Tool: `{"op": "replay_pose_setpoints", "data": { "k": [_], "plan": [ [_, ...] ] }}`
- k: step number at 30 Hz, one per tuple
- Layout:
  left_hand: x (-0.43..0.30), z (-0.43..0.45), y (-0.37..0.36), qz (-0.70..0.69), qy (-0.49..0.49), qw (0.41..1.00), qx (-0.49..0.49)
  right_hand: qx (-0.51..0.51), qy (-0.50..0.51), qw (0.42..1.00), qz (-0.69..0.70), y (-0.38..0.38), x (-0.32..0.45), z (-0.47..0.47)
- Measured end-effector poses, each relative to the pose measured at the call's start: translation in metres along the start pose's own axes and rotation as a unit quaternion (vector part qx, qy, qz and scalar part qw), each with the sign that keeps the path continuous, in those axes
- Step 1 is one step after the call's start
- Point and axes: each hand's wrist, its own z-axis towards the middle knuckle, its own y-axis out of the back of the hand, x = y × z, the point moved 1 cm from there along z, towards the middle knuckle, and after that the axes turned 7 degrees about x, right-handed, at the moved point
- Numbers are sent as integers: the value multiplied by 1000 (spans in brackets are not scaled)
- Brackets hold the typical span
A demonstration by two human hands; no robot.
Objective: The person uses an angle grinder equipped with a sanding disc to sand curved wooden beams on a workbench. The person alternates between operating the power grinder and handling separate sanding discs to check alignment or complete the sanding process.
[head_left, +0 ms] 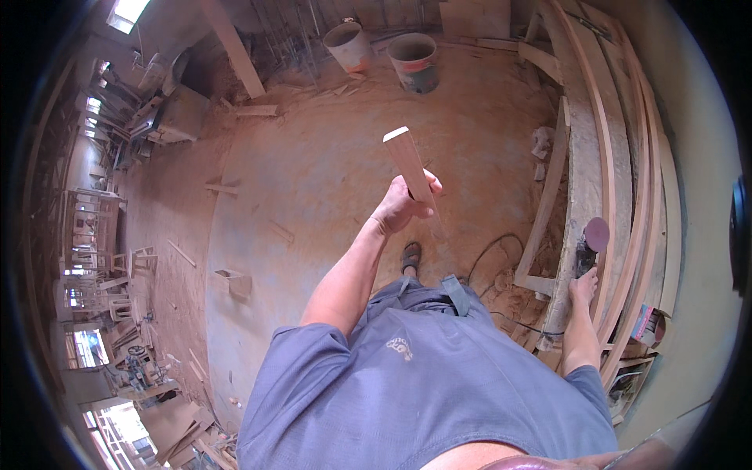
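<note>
My left hand [405, 202] grips a planed wooden batten [409, 161] out in front of me. The batten's pale cut end points up and away, and its lower end reaches down toward the floor by my sandalled foot [411, 257]. Far to my right, my right hand [584, 286] is closed around the dark body of an angle grinder [585, 258] at the edge of the workbench [578, 194]. A round purple sanding disc [596, 234] on the grinder faces up. Part of the grinder's body is hidden by my fingers.
Long wooden strips [646, 194] lie along the bench beside the wall. A power cord [526, 326] loops near the bench legs. Two buckets [413, 61] stand at the back. A wooden box [232, 282] and offcuts sit on the dusty floor [305, 176] to the left.
</note>
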Motion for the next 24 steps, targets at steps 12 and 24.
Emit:
{"op": "replay_pose_setpoints", "data": {
  "k": [12,24],
  "plan": [
    [-9,-29,-2,38,27,998,-45,-6,2,1000,2,-9,-8,14],
    [-15,-39,-17,55,27,996,-65,-13,18,1000,11,-5,-9,9]
  ]
}}
